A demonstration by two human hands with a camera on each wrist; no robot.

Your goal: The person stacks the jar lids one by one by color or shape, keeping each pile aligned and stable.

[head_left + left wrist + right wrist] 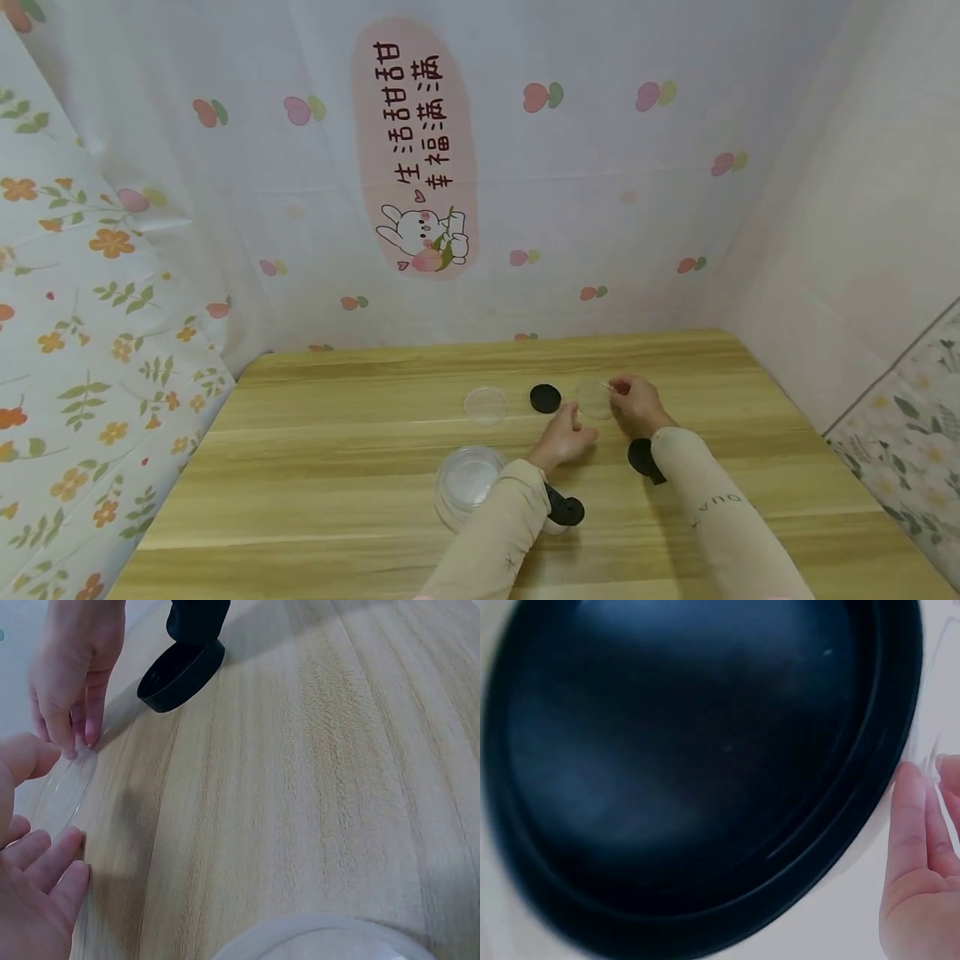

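My right hand (636, 402) pinches the right edge of a clear round disc (595, 401) between thumb and fingers. At the disc's other side is my left hand (564, 437), its fingers loosely spread and the thumb apart from them. In the left wrist view, the left fingertips (69, 847) lie right at the near edge of the disc. A black round lid (641, 457) sits by the right wrist; its rimmed inside (682, 765) fills most of the right wrist view. A second black disc (545, 398) lies just left of the clear one.
Another clear disc (486, 406) lies farther left on the wooden table (322, 467). A round clear container (450, 492) stands beside the left forearm, partly hidden by the sleeve. Patterned cloth (600, 208) hangs behind the table and at both sides.
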